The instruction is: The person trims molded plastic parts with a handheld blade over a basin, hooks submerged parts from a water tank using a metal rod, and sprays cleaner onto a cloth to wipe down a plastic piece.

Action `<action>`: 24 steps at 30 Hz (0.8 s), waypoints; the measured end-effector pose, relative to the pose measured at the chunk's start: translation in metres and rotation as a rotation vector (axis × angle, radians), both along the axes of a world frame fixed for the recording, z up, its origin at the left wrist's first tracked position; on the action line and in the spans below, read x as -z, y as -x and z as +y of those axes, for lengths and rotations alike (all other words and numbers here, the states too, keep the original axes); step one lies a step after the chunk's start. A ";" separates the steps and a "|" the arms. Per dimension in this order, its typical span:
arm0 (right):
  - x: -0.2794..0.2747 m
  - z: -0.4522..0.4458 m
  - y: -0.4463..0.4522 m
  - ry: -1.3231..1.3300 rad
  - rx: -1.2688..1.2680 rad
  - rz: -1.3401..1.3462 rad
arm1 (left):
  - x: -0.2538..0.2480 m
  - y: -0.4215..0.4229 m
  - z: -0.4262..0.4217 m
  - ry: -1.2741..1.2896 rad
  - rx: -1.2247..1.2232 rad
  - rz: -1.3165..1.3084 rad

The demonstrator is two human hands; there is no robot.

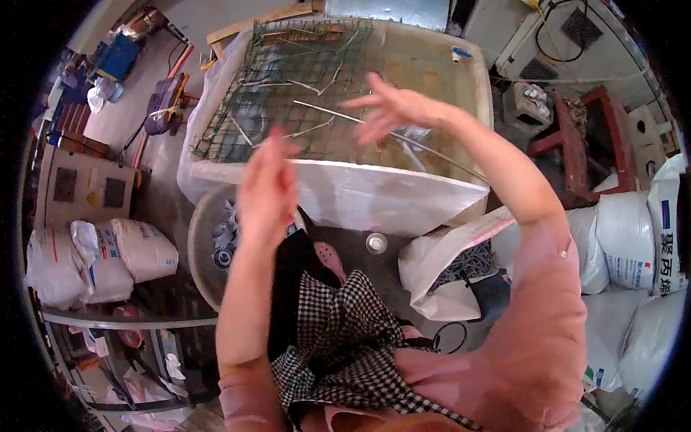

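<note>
My right hand (396, 109), fingers spread, is nearer the thin rod (324, 110), which slants beneath it from far left to near right; my blurred left hand (268, 191), I cannot tell

The tub (389, 193) is seen as smooth plastic, the green mesh (309, 54) as coated wire, the long rod (324, 110) as shiny metal, with matt cloth logged for the checked apron (345, 317) and bare wood for the plank (266, 20).
</note>
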State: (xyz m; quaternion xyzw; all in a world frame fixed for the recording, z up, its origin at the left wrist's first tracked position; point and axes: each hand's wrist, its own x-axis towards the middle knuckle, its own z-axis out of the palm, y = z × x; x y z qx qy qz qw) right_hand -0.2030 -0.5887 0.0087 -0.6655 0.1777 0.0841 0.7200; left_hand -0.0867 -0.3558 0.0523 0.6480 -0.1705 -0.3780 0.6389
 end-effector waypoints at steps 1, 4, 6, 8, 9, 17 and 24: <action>0.023 -0.034 0.020 0.206 0.015 0.102 | -0.004 -0.008 0.023 0.006 -0.090 -0.008; 0.129 -0.085 0.109 1.198 -0.325 0.637 | 0.002 -0.028 0.097 -0.055 -0.372 -0.091; 0.189 -0.094 0.174 1.150 -0.435 0.713 | 0.021 -0.032 0.143 -0.109 -0.442 -0.116; 0.191 -0.079 0.191 1.081 -0.384 0.830 | 0.033 -0.033 0.173 -0.146 -0.435 -0.114; 0.195 -0.082 0.193 1.084 -0.395 0.832 | 0.037 -0.032 0.183 -0.155 -0.363 -0.085; 0.260 -0.096 0.228 1.087 -0.124 0.728 | 0.043 -0.023 0.180 -0.226 -0.310 -0.074; 0.245 -0.077 0.220 1.080 -0.142 0.724 | 0.038 -0.019 0.188 -0.206 -0.196 -0.127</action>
